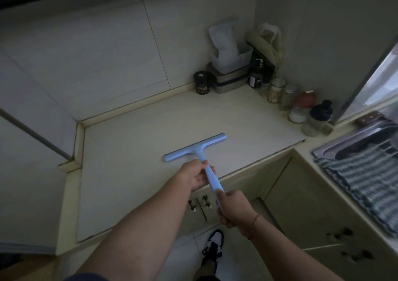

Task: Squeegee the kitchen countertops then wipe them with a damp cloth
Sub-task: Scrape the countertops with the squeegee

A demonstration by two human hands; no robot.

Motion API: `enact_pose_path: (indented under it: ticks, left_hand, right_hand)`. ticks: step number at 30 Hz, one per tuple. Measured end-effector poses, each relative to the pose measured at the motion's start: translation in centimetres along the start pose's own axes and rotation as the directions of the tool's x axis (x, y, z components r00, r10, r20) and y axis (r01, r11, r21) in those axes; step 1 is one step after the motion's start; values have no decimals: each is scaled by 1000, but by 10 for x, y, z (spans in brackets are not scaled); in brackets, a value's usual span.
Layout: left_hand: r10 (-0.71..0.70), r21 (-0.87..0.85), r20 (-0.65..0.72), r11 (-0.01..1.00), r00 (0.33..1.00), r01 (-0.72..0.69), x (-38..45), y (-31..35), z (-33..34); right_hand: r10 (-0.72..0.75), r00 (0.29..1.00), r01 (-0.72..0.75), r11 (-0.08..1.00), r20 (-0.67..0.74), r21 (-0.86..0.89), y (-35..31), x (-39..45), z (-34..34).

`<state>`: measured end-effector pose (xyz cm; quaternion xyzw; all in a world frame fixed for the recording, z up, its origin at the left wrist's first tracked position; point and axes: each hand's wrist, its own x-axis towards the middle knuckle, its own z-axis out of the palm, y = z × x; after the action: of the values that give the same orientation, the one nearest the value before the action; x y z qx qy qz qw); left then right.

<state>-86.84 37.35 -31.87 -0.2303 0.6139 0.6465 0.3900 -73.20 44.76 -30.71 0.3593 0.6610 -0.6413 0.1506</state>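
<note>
My left hand (197, 176) grips the blue squeegee (200, 151) handle high | my right hand (233, 208) grips its end | blade on the countertop (133, 151)

Dim kitchen: pale tiled walls (90, 61), cream cabinets (301, 205), white floor (183, 257).

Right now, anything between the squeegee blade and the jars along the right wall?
No. In the head view, bare countertop lies between the squeegee blade and the jars.
</note>
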Motion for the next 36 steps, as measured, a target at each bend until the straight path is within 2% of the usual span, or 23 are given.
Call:
enact_pose_path:
  ticks: [3, 5, 8, 10, 15, 24, 26, 30, 36]
  left_hand:
    - [13, 2, 0, 1000, 1000, -13, 4, 6, 2]
    - [25, -15, 26, 1000, 999, -24, 9, 12, 5]
    - [65, -45, 74, 997, 995, -61, 19, 38, 21]
    - [92, -58, 96, 995, 991, -86, 28, 62, 38]
    - [98, -56, 96, 994, 990, -93, 62, 120, 75]
    - [44, -29, 73, 999, 996, -42, 139, 192, 91]
    - [19, -5, 67, 1000, 998, -18, 150, 198, 86]
    - [-3, 85, 54, 996, 999, -1, 160, 195, 78]
    - [3, 112, 47, 994, 999, -8, 154, 181, 86]
  right_hand:
    - [-24, 998, 23, 1000, 63, 16, -10, -3, -9]
    - [-91, 993, 95, 995, 80, -38, -20, -4, -18]
    - [-191, 981, 192, 972, 20, -133, -40, 6, -31]
    - [-208, 977, 202, 972, -39, -124, -59, 23, -40]
    - [-177, 978, 169, 983, -113, -77, -110, 78, -60]
    - [-119, 991, 120, 993, -67, 3, -166, 180, -68]
    - [-107, 993, 107, 994, -42, 2, -168, 187, -61]
    - [-88, 993, 87, 996, -83, -11, -158, 190, -47]
    - [-58, 990, 57, 998, -129, -13, -145, 183, -57]
